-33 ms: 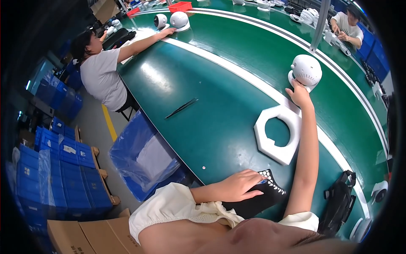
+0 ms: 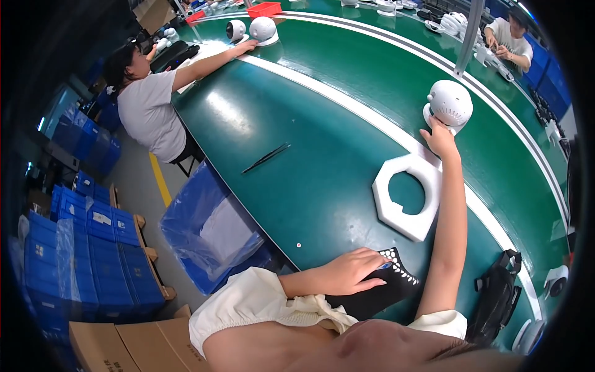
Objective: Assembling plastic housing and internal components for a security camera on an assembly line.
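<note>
My right hand (image 2: 442, 140) is stretched far out over the green belt. Its fingers are around the base of a white ball-shaped camera device (image 2: 451, 102), with the thumb sticking out to the left. Close to me, my left hand (image 2: 353, 271) lies over a black cloth (image 2: 375, 299) edged with white studs. Its thumb is apart from the fingers, and a small blue patch shows by the fingertips, too small to name. Between the hands, beside my right forearm, sits a white foam ring (image 2: 386, 208) with an angular outline.
Black tweezers (image 2: 266, 159) lie on the green table (image 2: 310, 186). A black pouch (image 2: 496, 291) rests right of my forearm. Below the left edge stands a blue bin (image 2: 211, 235) lined with plastic. A co-worker (image 2: 149, 105) at the left reaches toward another white device (image 2: 263, 30). A metal post (image 2: 469, 40) rises beyond the belt.
The white camera device and my right hand have shifted very slightly to the right together. My left hand stays in place.
</note>
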A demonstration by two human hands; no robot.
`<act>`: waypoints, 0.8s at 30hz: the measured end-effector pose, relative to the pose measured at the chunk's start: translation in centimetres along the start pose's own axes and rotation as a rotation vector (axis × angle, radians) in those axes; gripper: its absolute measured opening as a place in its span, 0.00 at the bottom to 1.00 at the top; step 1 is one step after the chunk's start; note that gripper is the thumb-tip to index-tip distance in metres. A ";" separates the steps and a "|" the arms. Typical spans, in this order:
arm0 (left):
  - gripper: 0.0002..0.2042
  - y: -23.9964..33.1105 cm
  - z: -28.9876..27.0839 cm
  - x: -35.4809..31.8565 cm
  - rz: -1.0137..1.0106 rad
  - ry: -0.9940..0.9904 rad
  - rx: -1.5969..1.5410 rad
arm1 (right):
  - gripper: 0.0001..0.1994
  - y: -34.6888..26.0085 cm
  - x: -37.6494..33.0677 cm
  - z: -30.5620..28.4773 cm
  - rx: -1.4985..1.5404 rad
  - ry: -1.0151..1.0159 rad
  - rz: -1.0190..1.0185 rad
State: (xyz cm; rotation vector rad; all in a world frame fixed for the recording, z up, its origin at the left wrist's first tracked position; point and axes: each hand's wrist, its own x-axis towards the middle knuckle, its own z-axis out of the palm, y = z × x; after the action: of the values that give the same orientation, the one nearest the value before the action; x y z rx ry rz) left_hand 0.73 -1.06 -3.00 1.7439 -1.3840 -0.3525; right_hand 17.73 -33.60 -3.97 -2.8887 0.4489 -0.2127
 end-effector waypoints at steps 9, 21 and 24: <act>0.17 0.0 0.0 0.0 -0.007 0.009 0.001 | 0.29 -0.1 -0.4 -0.3 -0.126 0.022 0.171; 0.18 0.1 -0.3 0.0 -0.004 0.008 -0.002 | 0.29 0.4 0.0 0.1 -0.186 -0.014 0.331; 0.18 0.2 -0.3 0.0 0.015 0.025 0.009 | 0.23 0.8 0.0 0.7 -0.255 0.123 0.359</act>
State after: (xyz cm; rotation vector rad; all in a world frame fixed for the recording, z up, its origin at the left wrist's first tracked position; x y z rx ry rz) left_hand 0.76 -0.90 -2.68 1.7386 -1.3824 -0.3154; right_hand 17.57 -34.23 -4.80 -2.9760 1.0753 -0.2921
